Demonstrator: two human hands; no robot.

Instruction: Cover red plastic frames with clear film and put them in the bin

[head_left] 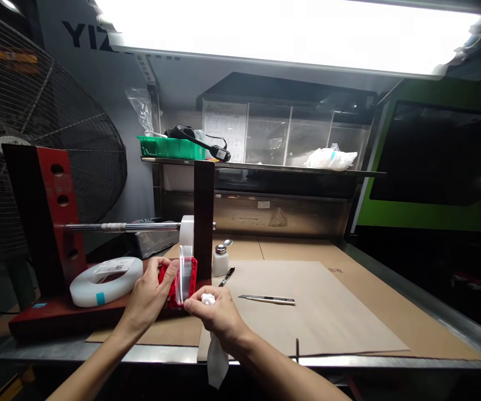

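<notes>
Tape dispenser (180, 281), red, is gripped by left hand (150, 295); white cloth (215, 351) is clenched in right hand (217, 314); small bottle (220, 260) just beyond.

Both forearms are bare to the bottom edge of the view, with no sleeves showing. The left hand (150, 292) and right hand (219, 314) wear no gloves, rings or watch.

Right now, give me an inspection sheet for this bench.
Surface: steel bench covered with brown paper sheets.
Job's things: red clear part; white cloth.
Clutter: tape roll on red stand, dispenser bottle, knife, pen.
Grips: left hand grips the part; right hand holds the cloth against it.
Cables: black strap on shelf.
Surroundings: fan, green bin, light.
</notes>
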